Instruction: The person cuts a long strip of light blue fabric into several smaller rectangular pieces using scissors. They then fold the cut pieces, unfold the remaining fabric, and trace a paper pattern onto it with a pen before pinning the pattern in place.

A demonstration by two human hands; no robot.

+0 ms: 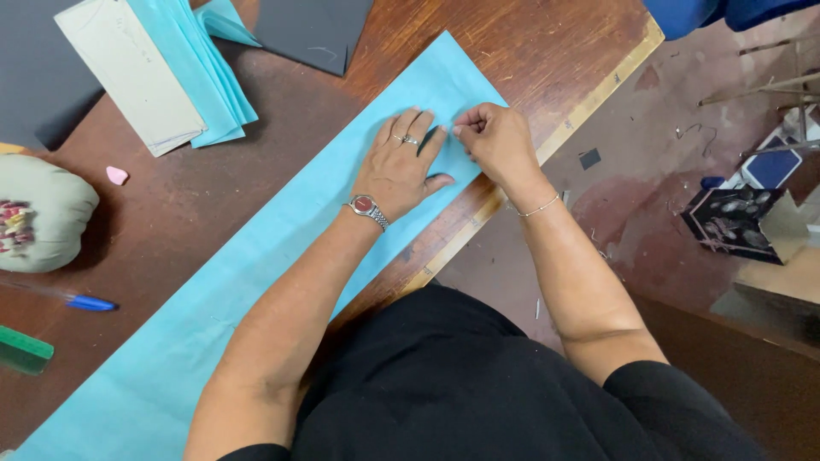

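Blue fabric strip (282, 256) lies flat on the table (530, 51); left hand (397, 166) spread, pressing it, right hand (495, 141) pinching its edge; marking seems underway, needing steadiness.

A dark reddish-brown wooden desk (512, 43) with a pale yellow edge strip carries everything. A long strip of light blue fabric (256, 265) lies flat along it, running from the near left corner up toward the far edge. At the far left, a folded stack of light blue and pale cream fabric (162, 68) rests partly on a dark grey sheet (34, 68); a second dark grey sheet (312, 30) lies beside it. A small pink piece of chalk (116, 175) sits near a pale green pincushion (38, 213). Closer in, a blue-capped pen (73, 299) and a green ruler (24, 350) lie on the bare wood at the left edge.
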